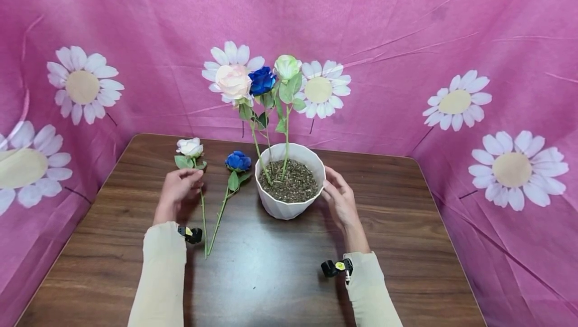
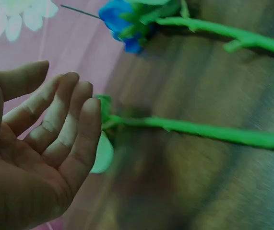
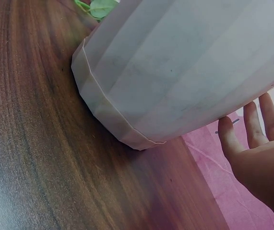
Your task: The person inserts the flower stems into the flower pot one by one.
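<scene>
We see the left hand at the white rose lying on the table; thumb and fingers apart, gripping nothing. Contact: cannot tell. Its stem end lies close against the loose blue rose's; lifting might drag both. Right hand: fairly straight fingers touch the flowerpot. Pushed hard, we judge, it could slide, jostling three planted roses.

My head camera looks forward and down over the table, the pot at my twelve o'clock. My left-wrist camera, close in, shares the lying blue rose at my eleven with it; my right-wrist camera faces the pot's side up close.
</scene>
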The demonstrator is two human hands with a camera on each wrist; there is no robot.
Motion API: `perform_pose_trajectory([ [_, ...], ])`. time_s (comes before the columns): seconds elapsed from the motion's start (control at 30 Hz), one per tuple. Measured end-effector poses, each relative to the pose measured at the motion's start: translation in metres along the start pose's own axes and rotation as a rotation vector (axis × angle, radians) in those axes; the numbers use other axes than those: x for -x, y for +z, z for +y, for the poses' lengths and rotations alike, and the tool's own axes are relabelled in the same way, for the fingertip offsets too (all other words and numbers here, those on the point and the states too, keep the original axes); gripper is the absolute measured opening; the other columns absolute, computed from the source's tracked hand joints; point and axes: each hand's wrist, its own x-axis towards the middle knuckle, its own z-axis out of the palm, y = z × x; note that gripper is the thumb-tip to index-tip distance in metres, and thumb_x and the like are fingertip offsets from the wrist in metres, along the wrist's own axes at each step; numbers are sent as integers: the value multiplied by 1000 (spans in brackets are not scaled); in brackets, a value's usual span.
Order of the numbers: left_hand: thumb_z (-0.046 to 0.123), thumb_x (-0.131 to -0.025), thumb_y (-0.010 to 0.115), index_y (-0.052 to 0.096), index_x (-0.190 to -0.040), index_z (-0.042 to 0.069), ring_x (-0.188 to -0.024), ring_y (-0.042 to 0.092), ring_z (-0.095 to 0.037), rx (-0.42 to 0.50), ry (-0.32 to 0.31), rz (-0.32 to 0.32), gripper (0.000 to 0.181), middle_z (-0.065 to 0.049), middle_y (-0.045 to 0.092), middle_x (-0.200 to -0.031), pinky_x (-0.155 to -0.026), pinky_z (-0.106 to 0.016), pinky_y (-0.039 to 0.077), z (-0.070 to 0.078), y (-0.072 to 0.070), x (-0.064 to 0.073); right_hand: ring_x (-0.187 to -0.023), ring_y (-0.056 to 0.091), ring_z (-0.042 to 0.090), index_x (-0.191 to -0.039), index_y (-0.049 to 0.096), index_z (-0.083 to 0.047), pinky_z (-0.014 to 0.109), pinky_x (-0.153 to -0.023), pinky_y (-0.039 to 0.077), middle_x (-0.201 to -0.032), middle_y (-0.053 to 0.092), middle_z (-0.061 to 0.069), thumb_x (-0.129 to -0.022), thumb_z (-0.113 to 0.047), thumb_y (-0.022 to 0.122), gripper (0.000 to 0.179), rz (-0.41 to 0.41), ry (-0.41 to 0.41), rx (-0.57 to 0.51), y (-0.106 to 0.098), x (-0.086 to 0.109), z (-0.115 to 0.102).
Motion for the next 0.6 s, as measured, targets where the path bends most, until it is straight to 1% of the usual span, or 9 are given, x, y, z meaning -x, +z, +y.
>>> perform_pose_trajectory([
  [0.07,16,-101,64,60,-124,-8,-76,68,-7,-6,-48,-19,34,6,69,-82,-70,-23,61,-6,-1,-2,-115,55,20,-144,44,10,33,-100,53,-130,54,9,-101,7,48,43,1,0,6,-1,0,-1],
  [0.13,17,-101,64,58,-126,-8,-78,68,-7,2,-78,-22,36,5,69,-84,-71,-22,61,-12,-2,-3,-116,55,20,-145,43,10,32,-100,53,-130,54,8,-101,7,49,44,1,1,8,-1,0,-1],
  [0.23,15,-101,64,56,-130,-10,-80,68,-7,20,-84,-19,39,5,70,-86,-71,-22,61,-17,-4,-4,-115,55,19,-144,43,11,32,-99,54,-130,54,8,-101,7,49,44,8,-1,5,0,1,-1],
  [0.33,12,-100,64,55,-130,-11,-82,68,-8,40,-87,-7,39,6,70,-87,-72,-21,60,-22,-6,-3,-115,56,19,-144,44,11,31,-98,54,-129,55,8,-101,7,49,44,13,2,4,1,2,-1],
  [0.43,10,-99,65,55,-128,-11,-80,68,-7,55,-93,13,36,6,69,-86,-71,-21,60,-26,-6,-3,-114,56,19,-143,46,10,31,-98,54,-129,55,8,-101,6,49,42,13,4,2,2,3,-1],
  [0.6,5,-97,67,58,-122,-10,-73,66,-6,72,-108,58,31,6,68,-81,-68,-20,60,-33,-4,-2,-113,57,18,-142,49,6,32,-98,54,-128,56,6,-101,5,50,42,20,-4,-13,4,3,-2],
])
